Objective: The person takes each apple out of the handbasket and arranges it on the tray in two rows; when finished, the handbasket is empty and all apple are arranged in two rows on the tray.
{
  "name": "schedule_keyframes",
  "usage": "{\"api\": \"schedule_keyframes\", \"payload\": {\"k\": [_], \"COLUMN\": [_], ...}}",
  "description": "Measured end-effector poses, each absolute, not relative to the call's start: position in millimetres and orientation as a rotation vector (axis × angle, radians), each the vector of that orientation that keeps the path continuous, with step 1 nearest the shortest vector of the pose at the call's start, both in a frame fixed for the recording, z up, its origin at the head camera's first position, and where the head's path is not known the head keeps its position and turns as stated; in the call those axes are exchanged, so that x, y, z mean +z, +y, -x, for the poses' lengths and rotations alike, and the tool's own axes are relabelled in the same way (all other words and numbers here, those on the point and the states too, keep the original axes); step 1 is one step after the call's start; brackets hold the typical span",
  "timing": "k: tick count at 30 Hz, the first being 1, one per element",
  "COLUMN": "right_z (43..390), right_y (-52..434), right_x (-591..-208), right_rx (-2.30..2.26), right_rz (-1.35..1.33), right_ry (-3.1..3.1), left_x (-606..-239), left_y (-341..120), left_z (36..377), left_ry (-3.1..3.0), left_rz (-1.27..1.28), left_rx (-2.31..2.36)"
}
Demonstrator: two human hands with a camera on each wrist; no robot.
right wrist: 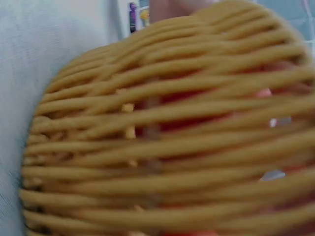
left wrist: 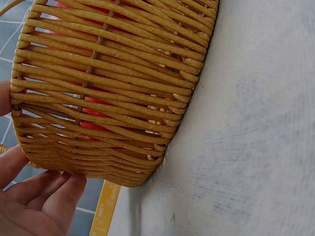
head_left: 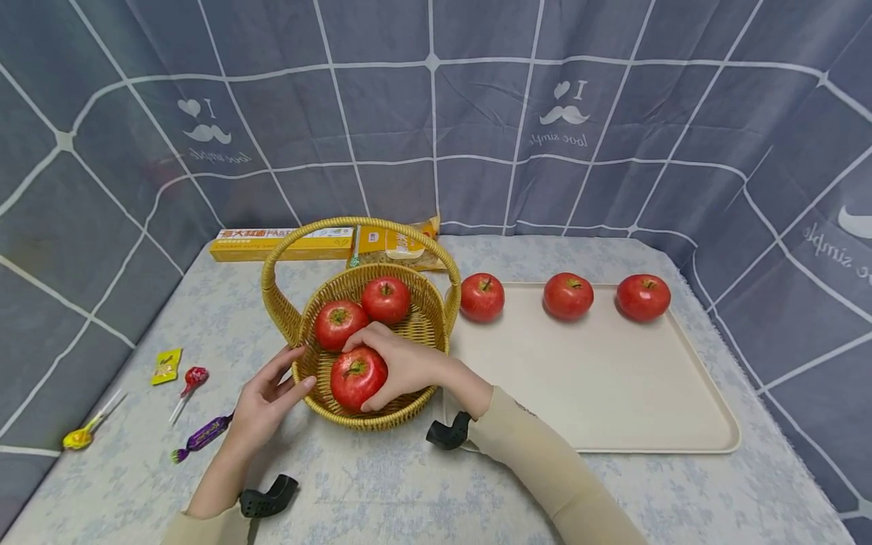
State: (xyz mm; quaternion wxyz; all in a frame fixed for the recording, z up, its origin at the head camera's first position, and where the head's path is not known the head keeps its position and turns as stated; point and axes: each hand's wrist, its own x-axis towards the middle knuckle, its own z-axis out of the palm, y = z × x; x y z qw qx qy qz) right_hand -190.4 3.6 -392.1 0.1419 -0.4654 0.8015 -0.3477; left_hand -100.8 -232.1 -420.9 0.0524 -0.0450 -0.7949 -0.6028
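A woven yellow basket [head_left: 422, 322] with a tall handle stands on the table and holds three red apples. My right hand [head_left: 398, 363] grips the nearest apple [head_left: 356, 378] inside the basket, fingers curled over its top. Two more apples [head_left: 338, 323] [head_left: 386, 298] lie behind it. With straight fingers, my left hand [head_left: 269, 397] touches the basket's left wall. The left wrist view shows the basket wall [left wrist: 108, 93] close up with fingertips [left wrist: 39, 201] below it. In the right wrist view the blurred basket weave [right wrist: 167, 142] fills the frame.
A cream tray [head_left: 599, 386] to the right carries three red apples [head_left: 482, 297] [head_left: 568, 295] [head_left: 643, 297] along its far edge. Yellow boxes [head_left: 282, 244] lie behind the basket. Wrapped sweets and lollipops [head_left: 193, 378] are scattered at the left. A quilted grey backdrop surrounds the table.
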Motion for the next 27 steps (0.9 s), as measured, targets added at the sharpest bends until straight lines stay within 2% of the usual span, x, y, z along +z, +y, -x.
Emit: {"api": "schedule_keyframes", "payload": {"k": [14, 27], "right_z": [178.7, 179.7], "right_y": [84.2, 157.2], "right_x": [-356.8, -379.7], "right_rx": [-1.429, -1.366], "right_rz": [1.449, 1.302], "right_ry": [2.059, 2.002], "left_x": [-419.1, -419.2], "left_y": [-230.2, -230.8], "left_z": [99.2, 99.5], "left_ry": [-2.401, -2.407], "left_rz": [0.140, 0.140], "left_rx": [-1.830, -1.830]}}
